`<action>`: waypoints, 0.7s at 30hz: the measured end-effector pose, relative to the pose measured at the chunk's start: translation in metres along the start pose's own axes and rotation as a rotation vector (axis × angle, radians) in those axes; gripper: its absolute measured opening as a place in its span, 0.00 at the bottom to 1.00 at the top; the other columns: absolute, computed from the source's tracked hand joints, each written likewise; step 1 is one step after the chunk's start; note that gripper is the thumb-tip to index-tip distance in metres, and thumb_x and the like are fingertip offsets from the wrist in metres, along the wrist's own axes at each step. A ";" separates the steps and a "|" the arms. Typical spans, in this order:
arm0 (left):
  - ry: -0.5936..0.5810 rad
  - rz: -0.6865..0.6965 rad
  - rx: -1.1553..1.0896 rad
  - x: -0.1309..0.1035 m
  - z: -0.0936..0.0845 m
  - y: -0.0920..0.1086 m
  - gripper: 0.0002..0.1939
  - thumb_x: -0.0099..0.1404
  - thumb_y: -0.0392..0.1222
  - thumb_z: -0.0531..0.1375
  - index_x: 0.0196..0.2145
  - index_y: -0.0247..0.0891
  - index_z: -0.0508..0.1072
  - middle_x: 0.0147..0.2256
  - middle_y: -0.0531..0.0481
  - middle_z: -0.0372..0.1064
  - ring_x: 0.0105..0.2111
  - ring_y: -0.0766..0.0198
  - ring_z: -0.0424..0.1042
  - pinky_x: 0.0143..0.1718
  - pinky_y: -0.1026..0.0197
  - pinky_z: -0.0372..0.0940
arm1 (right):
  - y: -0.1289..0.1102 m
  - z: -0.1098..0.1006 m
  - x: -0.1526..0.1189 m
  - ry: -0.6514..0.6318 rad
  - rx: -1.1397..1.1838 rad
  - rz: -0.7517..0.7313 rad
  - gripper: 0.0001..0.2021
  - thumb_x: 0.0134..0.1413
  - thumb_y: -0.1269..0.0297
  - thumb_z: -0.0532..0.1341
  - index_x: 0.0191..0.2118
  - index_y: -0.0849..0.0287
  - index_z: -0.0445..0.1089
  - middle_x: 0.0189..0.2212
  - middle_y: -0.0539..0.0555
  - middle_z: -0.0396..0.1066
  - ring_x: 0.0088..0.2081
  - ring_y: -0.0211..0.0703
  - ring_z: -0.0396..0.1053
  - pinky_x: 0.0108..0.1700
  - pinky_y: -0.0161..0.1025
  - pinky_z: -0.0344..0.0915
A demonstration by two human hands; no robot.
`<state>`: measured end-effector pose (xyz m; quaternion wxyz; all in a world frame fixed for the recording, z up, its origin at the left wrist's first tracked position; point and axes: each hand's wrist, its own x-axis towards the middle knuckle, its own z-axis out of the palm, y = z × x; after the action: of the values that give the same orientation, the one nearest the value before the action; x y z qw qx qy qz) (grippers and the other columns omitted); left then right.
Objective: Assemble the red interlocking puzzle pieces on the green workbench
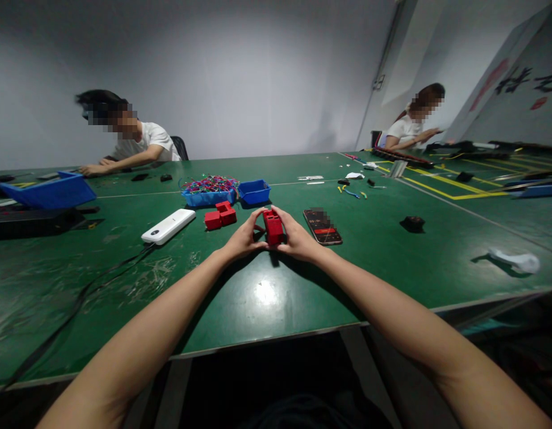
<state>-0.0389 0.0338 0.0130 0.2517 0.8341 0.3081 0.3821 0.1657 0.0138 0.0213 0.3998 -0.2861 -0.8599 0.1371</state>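
Between my two hands stands a red block with small openings in its top (pixel 273 227), just above or on the green table. My left hand (pixel 245 236) grips its left side, thumb low and fingers near the top. From the right, my right hand (pixel 296 237) holds the same block in a matching way. Left of my hands lie more red blocks (pixel 220 216), close together. A phone with a lit screen (pixel 323 226) rests to the right of my right hand.
Behind the red blocks stand a blue bin heaped with colourful wires (pixel 209 196) and a second blue bin (pixel 254 192). A white power bank (pixel 169 226) trails a black cable on the left. Pliers (pixel 351 193) lie farther back. Two people sit across the table.
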 end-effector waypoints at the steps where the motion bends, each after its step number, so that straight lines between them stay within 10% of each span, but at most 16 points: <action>1: -0.005 -0.008 -0.007 0.000 -0.001 0.000 0.48 0.49 0.45 0.69 0.62 0.47 0.49 0.62 0.35 0.50 0.40 0.60 0.72 0.43 0.53 0.68 | 0.000 0.000 0.000 0.000 0.002 0.006 0.49 0.41 0.62 0.70 0.66 0.59 0.42 0.63 0.67 0.50 0.64 0.53 0.51 0.64 0.52 0.50; 8: -0.086 -0.051 -0.151 -0.003 -0.002 -0.007 0.60 0.32 0.47 0.75 0.61 0.43 0.50 0.53 0.37 0.65 0.51 0.48 0.68 0.53 0.48 0.60 | -0.001 0.000 0.000 -0.018 -0.007 0.076 0.44 0.38 0.62 0.71 0.61 0.62 0.52 0.57 0.66 0.58 0.58 0.53 0.58 0.60 0.51 0.56; 14: 0.061 -0.256 -0.517 -0.001 0.003 0.006 0.39 0.54 0.68 0.57 0.53 0.37 0.59 0.44 0.40 0.71 0.44 0.53 0.72 0.47 0.51 0.64 | -0.001 0.003 0.000 0.005 -0.005 0.083 0.44 0.36 0.59 0.72 0.60 0.61 0.54 0.55 0.65 0.60 0.56 0.53 0.60 0.58 0.51 0.57; 21: 0.191 -0.371 -0.605 0.006 0.010 0.019 0.30 0.57 0.62 0.58 0.48 0.37 0.63 0.39 0.46 0.71 0.39 0.58 0.72 0.41 0.56 0.65 | -0.003 0.003 0.001 0.035 -0.027 0.057 0.41 0.34 0.62 0.72 0.57 0.60 0.57 0.51 0.62 0.62 0.53 0.52 0.62 0.56 0.50 0.59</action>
<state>-0.0220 0.0231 0.0231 0.5220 0.6125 0.3493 0.4800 0.1616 0.0121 0.0214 0.4068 -0.3180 -0.8462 0.1318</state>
